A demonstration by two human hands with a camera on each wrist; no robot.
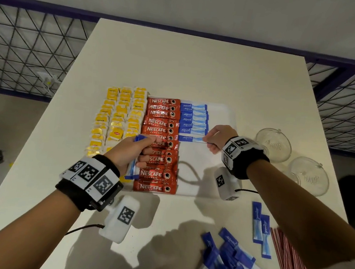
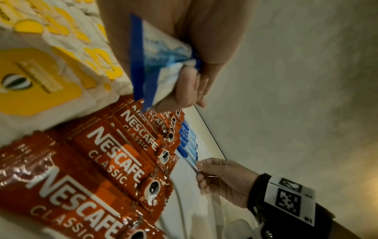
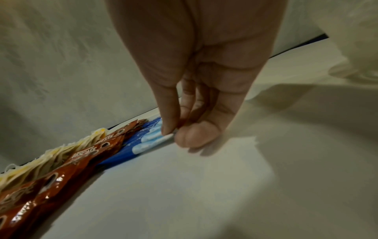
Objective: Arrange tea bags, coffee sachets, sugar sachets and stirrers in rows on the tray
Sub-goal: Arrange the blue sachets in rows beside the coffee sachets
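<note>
On the white tray (image 1: 193, 166) lie yellow tea bags (image 1: 117, 117) at the left, a column of red coffee sachets (image 1: 160, 141) in the middle, and a row of blue sugar sachets (image 1: 192, 118) at the right. My right hand (image 1: 212, 139) pinches the end of the nearest blue sugar sachet (image 1: 191, 138) just below that row; the pinch shows in the right wrist view (image 3: 174, 135). Above the coffee column, my left hand (image 1: 139, 152) grips a bundle of blue sugar sachets (image 2: 161, 67). Red-striped stirrers (image 1: 289, 266) lie at the table's front right.
Loose blue sugar sachets (image 1: 231, 260) are heaped at the front, and two more (image 1: 261, 228) lie beside the stirrers. Two clear glass bowls (image 1: 274, 144) (image 1: 309, 175) stand at the right. A wire fence (image 1: 28, 48) runs behind the cream table (image 1: 201, 66).
</note>
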